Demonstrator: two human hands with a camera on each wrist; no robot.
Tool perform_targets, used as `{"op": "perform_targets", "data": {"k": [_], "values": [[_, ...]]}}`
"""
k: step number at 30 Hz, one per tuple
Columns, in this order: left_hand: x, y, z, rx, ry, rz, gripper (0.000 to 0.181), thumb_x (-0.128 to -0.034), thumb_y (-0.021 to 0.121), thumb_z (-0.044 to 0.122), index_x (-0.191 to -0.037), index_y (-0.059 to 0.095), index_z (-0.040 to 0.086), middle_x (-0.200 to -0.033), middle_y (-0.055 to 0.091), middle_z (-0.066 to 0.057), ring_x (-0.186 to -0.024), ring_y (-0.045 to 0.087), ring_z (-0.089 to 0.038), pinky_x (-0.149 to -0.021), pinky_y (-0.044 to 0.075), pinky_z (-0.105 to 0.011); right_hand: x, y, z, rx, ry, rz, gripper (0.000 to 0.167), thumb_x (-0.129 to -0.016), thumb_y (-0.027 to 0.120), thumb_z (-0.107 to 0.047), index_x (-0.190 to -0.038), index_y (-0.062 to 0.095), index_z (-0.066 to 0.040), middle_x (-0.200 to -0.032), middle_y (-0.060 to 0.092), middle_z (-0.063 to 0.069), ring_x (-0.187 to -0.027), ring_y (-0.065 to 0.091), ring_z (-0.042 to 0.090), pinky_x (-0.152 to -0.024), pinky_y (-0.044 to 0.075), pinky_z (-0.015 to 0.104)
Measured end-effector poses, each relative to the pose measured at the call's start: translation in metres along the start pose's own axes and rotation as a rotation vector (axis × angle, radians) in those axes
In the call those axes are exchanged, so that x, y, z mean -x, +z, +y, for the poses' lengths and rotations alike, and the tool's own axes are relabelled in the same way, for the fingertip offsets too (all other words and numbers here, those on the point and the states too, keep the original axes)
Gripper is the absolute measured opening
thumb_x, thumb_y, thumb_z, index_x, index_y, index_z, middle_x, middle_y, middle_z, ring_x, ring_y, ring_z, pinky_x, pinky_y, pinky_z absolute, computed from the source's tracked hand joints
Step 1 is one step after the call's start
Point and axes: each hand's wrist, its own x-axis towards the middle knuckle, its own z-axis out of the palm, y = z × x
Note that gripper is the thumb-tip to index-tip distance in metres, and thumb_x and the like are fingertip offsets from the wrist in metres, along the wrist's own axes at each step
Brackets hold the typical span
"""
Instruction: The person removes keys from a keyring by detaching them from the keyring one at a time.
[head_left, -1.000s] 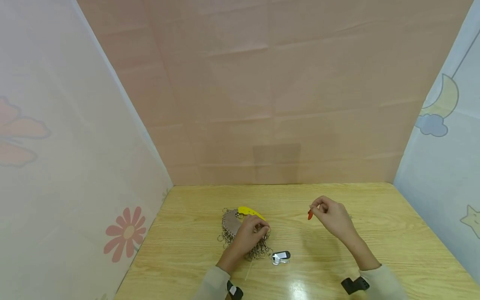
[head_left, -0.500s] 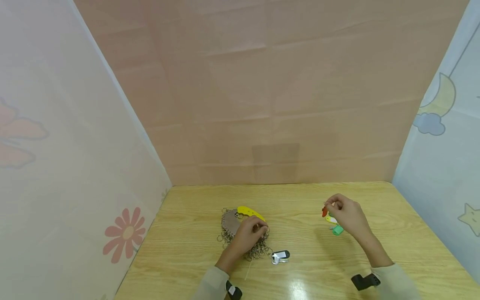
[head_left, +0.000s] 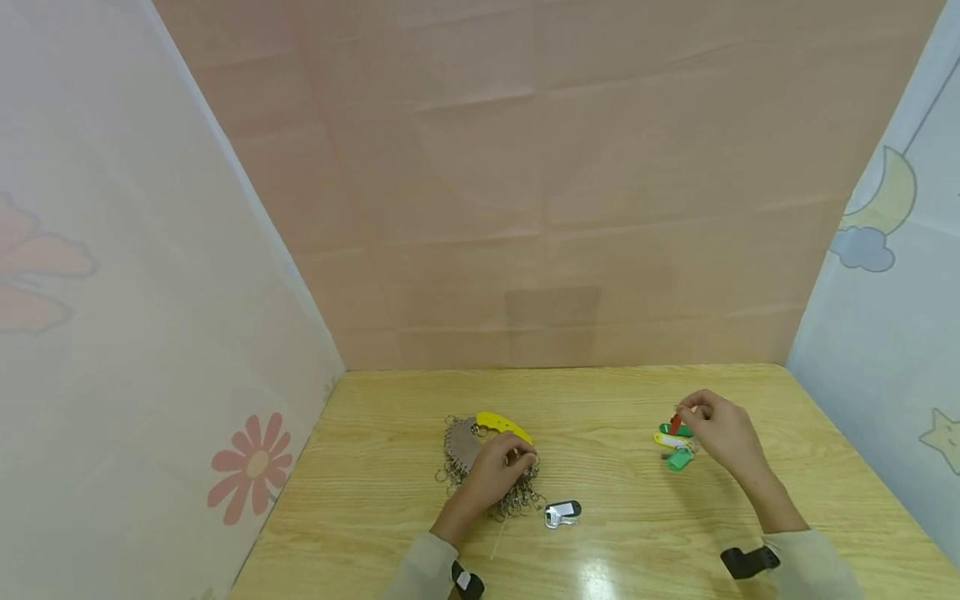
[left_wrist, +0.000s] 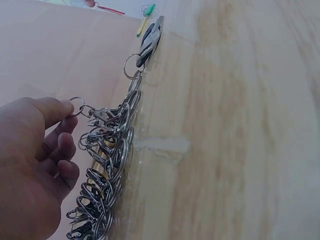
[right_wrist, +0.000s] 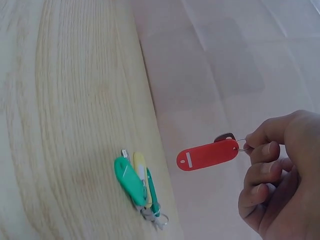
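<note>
In the right wrist view my right hand (right_wrist: 280, 175) pinches the small ring of a red key tag (right_wrist: 207, 155), with a dark key partly hidden behind the tag. It hangs just above a green tag (right_wrist: 130, 180), a yellow tag (right_wrist: 140, 167) and a darker green tag (right_wrist: 152, 190) lying together with keys. Over the fan-shaped brown key holder (head_left: 461, 442), my left hand (left_wrist: 35, 160) pinches one metal ring (left_wrist: 76, 102) between thumb and forefinger. Many clasps and rings (left_wrist: 107, 180) hang along the holder's edge.
A black key tag (head_left: 564, 507) with a silver key (head_left: 558, 521) lies on the wooden table (head_left: 600, 467), right of the holder. The holder has a yellow strip (head_left: 502, 426) at its top. A fabric wall (head_left: 555, 208) rises behind the table.
My right hand has moved to the right with the red key tag, over the green and yellow tags, which its hand had hidden before. The left hand stays in place.
</note>
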Motion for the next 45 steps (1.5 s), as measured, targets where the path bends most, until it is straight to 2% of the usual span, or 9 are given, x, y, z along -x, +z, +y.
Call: {"op": "perform_targets", "data": {"k": [6, 13, 20, 27, 33, 41, 45], "values": [[-0.001, 0.000, 0.000, 0.006, -0.001, -0.004, 0.014, -0.1057, 0.069, 0.020, -0.110, 0.079, 0.011, -0.098, 0.068, 0.004, -0.078, 0.050, -0.001, -0.069, 0.047, -0.019, 0.003, -0.001, 0.014, 0.005, 0.055, -0.032, 0.032, -0.110, 0.058, -0.025, -0.118, 0.066, 0.004, -0.066, 0.051, 0.002, -0.049, 0.035, 0.009, -0.045, 0.031, 0.026], [0.000, 0.001, 0.000, 0.000, -0.003, -0.001, 0.016, -0.1064, 0.068, 0.022, -0.111, 0.079, 0.011, -0.101, 0.070, 0.003, -0.079, 0.052, -0.001, -0.071, 0.048, -0.019, 0.006, 0.001, 0.032, 0.043, 0.102, -0.063, 0.036, -0.110, 0.054, -0.027, -0.119, 0.064, 0.006, -0.088, 0.071, 0.017, -0.062, 0.050, 0.017, -0.051, 0.040, 0.032], [-0.002, 0.001, -0.001, -0.013, 0.000, 0.004, 0.015, -0.1064, 0.068, 0.022, -0.110, 0.079, 0.013, -0.104, 0.071, 0.004, -0.082, 0.053, 0.000, -0.074, 0.049, -0.019, 0.010, 0.006, 0.045, 0.053, 0.120, -0.073, 0.036, -0.109, 0.054, -0.029, -0.119, 0.064, 0.005, -0.085, 0.071, 0.012, -0.057, 0.049, 0.016, -0.048, 0.039, 0.032], [-0.001, 0.000, -0.002, 0.001, 0.005, -0.001, 0.014, -0.1060, 0.069, 0.021, -0.110, 0.079, 0.012, -0.103, 0.071, 0.003, -0.081, 0.054, 0.000, -0.072, 0.050, -0.019, 0.013, 0.009, 0.050, 0.043, 0.161, -0.100, 0.036, -0.110, 0.054, -0.031, -0.120, 0.064, 0.003, -0.082, 0.069, 0.009, -0.055, 0.048, 0.015, -0.047, 0.039, 0.031], [-0.002, 0.000, -0.004, -0.001, 0.005, 0.007, 0.011, -0.1055, 0.069, 0.021, -0.107, 0.079, 0.014, -0.102, 0.071, 0.003, -0.082, 0.053, 0.000, -0.073, 0.050, -0.019, 0.013, 0.009, 0.050, 0.047, 0.156, -0.092, 0.034, -0.109, 0.056, -0.027, -0.120, 0.064, 0.004, -0.095, 0.074, 0.019, -0.064, 0.057, 0.018, -0.051, 0.042, 0.034], [-0.002, -0.001, -0.007, -0.012, -0.017, 0.007, 0.012, -0.1052, 0.070, 0.022, -0.107, 0.079, 0.015, -0.102, 0.070, 0.004, -0.082, 0.053, 0.000, -0.073, 0.049, -0.019, 0.013, 0.009, 0.048, 0.046, 0.145, -0.090, 0.035, -0.110, 0.055, -0.027, -0.121, 0.064, 0.005, -0.103, 0.074, 0.027, -0.071, 0.063, 0.018, -0.056, 0.045, 0.035], [-0.001, -0.001, -0.008, -0.013, -0.033, 0.009, 0.011, -0.1052, 0.070, 0.024, -0.107, 0.078, 0.016, -0.102, 0.069, 0.005, -0.083, 0.052, -0.001, -0.073, 0.049, -0.019, 0.015, 0.014, 0.043, 0.030, 0.127, -0.070, 0.033, -0.109, 0.057, -0.026, -0.121, 0.065, 0.003, -0.087, 0.073, 0.017, -0.061, 0.054, 0.013, -0.050, 0.042, 0.031]]}}
